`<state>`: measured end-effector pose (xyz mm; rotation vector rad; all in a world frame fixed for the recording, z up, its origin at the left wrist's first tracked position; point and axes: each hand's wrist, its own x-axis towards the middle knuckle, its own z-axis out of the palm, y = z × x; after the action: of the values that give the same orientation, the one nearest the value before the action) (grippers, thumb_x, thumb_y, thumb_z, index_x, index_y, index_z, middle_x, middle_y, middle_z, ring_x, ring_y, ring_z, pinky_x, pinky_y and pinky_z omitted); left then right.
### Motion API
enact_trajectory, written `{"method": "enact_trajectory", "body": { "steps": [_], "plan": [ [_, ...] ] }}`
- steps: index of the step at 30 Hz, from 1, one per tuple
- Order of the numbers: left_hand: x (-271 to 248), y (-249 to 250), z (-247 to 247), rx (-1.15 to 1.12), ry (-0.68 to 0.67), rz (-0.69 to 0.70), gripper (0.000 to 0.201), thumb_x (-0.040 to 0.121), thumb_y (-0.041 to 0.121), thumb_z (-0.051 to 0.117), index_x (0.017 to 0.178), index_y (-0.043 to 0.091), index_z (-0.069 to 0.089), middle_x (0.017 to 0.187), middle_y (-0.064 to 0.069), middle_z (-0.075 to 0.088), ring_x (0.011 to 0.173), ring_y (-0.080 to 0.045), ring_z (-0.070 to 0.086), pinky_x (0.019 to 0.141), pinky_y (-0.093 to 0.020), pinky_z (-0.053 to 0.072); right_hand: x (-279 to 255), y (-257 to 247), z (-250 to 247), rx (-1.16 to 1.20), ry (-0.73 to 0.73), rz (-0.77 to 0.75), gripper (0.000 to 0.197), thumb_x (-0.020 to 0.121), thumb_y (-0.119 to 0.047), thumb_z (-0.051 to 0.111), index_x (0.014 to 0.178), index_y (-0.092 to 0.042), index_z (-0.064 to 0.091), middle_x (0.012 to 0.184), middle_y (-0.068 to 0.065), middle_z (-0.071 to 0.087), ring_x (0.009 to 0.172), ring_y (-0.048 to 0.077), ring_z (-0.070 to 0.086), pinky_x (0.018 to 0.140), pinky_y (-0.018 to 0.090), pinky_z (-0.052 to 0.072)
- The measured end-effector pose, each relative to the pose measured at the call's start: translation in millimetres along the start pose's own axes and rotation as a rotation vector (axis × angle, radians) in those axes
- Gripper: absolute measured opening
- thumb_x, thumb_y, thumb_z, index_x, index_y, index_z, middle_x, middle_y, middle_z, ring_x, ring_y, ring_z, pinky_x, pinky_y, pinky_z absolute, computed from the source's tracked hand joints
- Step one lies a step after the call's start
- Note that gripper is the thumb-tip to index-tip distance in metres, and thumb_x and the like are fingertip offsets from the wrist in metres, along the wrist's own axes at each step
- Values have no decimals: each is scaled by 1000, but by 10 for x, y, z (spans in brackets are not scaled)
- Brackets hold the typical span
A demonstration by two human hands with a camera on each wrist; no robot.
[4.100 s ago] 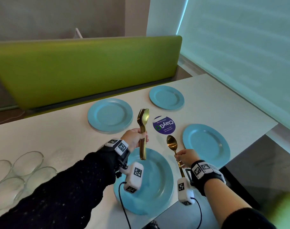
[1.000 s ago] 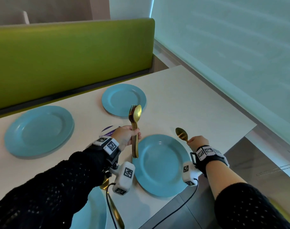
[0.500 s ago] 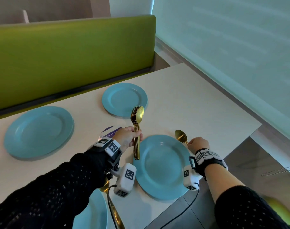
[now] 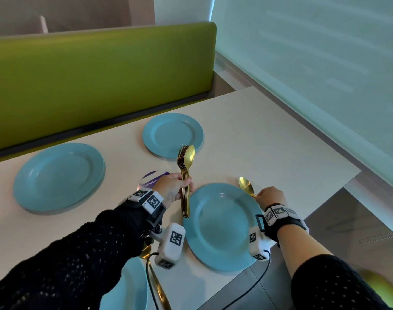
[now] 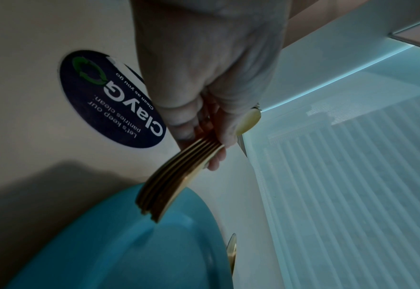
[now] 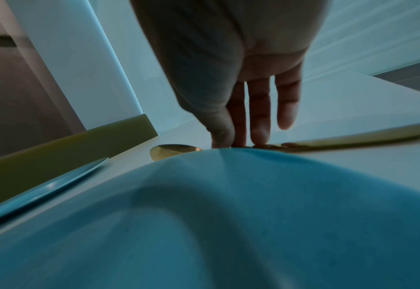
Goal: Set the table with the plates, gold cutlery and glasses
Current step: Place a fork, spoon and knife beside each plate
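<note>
My left hand (image 4: 172,190) grips a bundle of gold cutlery (image 4: 186,166) upright, forks and a spoon, above the left rim of the near blue plate (image 4: 222,227). In the left wrist view the handles (image 5: 169,185) stick out below the left hand (image 5: 204,78) over that plate (image 5: 120,244). My right hand (image 4: 270,195) pinches the handle of a single gold spoon (image 4: 246,186) lying on the table just right of the plate. In the right wrist view the right hand's fingertips (image 6: 260,135) meet the handle, with the spoon bowl (image 6: 171,151) behind the plate rim (image 6: 204,215).
Two more blue plates (image 4: 172,135) (image 4: 59,175) sit further back, and a fourth (image 4: 128,291) at the bottom edge has a gold spoon (image 4: 161,291) beside it. A round purple sticker (image 4: 153,176) lies by my left hand. A green bench back (image 4: 97,74) runs behind the table.
Both hands moved from the first plate to this plate on the right, leaving a spoon by the first. The right hand has lowered its spoon onto the table beside the rim.
</note>
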<state>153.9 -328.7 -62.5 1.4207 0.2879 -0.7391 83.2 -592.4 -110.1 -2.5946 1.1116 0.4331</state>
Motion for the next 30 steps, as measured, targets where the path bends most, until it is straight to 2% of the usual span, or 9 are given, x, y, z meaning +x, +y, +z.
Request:
{"method": "enact_trajectory", "body": {
  "steps": [4,9,12,14,16,20,24,26,30],
  "plan": [
    [-8,-17,-4,21,4,-6,13,94,1,50,85,7,56,77,-7,60,71,-16,61,69,-25,53,-20,-4,-14,4,7,-6,25,90,-14,48,93,-8,73,93,10,71,80,24,60,74,27,54],
    [-36,-37,0,11,8,-8,11,94,0,50,86,6,56,76,-8,59,71,-17,59,75,-30,52,-76,-18,-50,9,-7,-14,25,91,-16,49,97,-7,72,98,10,71,89,25,64,79,29,54],
    [-58,-47,-16,18,16,-11,12,93,0,50,85,6,57,73,-7,60,67,-17,59,70,-28,53,-126,-61,-122,52,23,-22,27,93,-20,50,104,-4,69,108,13,68,105,29,62,90,33,51],
    [-70,-54,-36,31,28,-23,15,93,0,51,81,6,58,69,-6,60,63,-16,58,63,-25,53,-192,-158,-201,124,83,-48,26,93,-21,51,102,-5,69,108,13,69,104,30,61,89,33,50],
    [-78,-61,-70,54,50,-38,17,92,1,53,77,5,59,66,-5,62,63,-16,57,64,-26,51,-270,-344,-262,220,137,-131,23,92,-20,52,99,-8,71,106,13,70,103,30,61,87,31,48],
    [-120,-41,-182,145,70,-59,12,89,2,58,77,3,60,72,-8,63,62,-14,55,62,-24,47,-584,-892,-320,279,111,-454,21,88,-18,60,105,-12,71,110,9,69,106,25,61,93,28,44],
    [-237,46,-325,203,7,-58,13,89,2,58,76,2,61,64,-6,63,53,-11,54,52,-21,42,-947,-1344,-231,117,67,-736,18,87,-18,59,99,-18,73,104,5,68,102,22,58,87,31,47],
    [-322,106,-417,204,-25,-51,16,89,-1,56,74,2,59,62,-6,61,50,-9,53,48,-18,43,-1094,-1484,-169,36,55,-837,19,87,-16,58,99,-19,73,107,1,67,105,19,55,87,31,47],
    [-458,220,-650,320,-91,-41,18,93,0,50,78,3,59,71,-8,61,59,-12,52,54,-19,41,-1364,-1681,-156,-120,13,-907,22,90,-21,55,104,-25,71,113,-1,63,109,18,53,87,31,48]
  ]
}}
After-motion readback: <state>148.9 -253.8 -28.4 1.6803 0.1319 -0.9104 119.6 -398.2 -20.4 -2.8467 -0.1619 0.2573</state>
